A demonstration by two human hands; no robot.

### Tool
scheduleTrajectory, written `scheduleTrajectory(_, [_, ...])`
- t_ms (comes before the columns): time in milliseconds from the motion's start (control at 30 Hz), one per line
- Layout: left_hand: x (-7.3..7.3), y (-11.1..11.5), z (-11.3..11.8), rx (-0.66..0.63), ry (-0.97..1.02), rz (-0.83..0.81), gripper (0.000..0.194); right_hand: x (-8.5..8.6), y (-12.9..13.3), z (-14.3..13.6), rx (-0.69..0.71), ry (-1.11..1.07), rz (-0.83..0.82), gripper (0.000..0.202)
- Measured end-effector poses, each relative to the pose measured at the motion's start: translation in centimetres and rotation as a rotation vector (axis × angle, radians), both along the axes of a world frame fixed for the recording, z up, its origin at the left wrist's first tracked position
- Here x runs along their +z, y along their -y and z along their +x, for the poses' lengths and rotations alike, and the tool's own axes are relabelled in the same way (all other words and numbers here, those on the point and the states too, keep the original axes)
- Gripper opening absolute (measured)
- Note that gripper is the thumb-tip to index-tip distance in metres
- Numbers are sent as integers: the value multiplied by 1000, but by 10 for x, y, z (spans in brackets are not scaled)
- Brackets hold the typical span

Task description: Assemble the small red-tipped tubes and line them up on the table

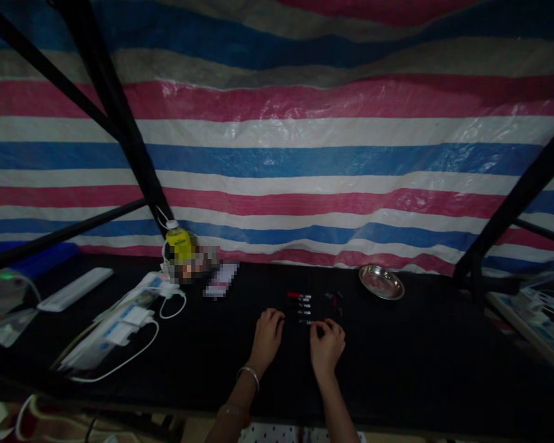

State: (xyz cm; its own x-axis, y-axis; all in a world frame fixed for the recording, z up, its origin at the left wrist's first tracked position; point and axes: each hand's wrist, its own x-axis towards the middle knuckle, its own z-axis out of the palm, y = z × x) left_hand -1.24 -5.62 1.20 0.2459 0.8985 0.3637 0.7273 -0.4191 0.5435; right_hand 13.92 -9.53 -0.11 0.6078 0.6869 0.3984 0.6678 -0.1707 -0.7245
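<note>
Several small dark and silver tubes (305,305) lie in a short column on the black table, the top one partly red. My left hand (268,335) rests to the left of the column, fingers bent and close together; whether anything is in them is too dark to tell. At the column's lower right end is my right hand (327,344), thumb and forefinger pinched at the end of the lowest tube (305,322). Beyond it, a few small black and red pieces (335,300) lie loose.
A round metal dish (381,283) stands at the back right. At the left are a yellow bottle (180,241), a blurred flat item (221,280), white power strips (129,323) and a looping white cable. Dark frame bars flank the table.
</note>
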Motion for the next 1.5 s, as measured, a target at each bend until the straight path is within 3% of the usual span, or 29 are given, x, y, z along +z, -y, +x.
scheduleTrajectory(300, [-2,-1,-1,2,27,23,21,2,1,0,16,29,-34,20])
scheduleTrajectory(467, [-3,-1,-2,3,23,13,24,-1,1,5,20,-49,28,22])
scheduleTrajectory(700, [-1,-1,-2,11,49,-12,27,-9,-2,45,-98,-31,53,34])
scheduleTrajectory(900, [2,-1,-2,26,110,-2,28,-15,-11,73,-84,-2,6,40])
scheduleTrajectory(1133, [3,0,-1,8,118,0,28,-8,-20,76,81,106,-135,34])
scheduleTrajectory(1367, [4,1,-1,28,99,4,23,-13,-18,82,246,35,-27,27])
scheduleTrajectory(1500, [5,2,0,10,83,11,23,-18,-19,84,268,-16,32,26])
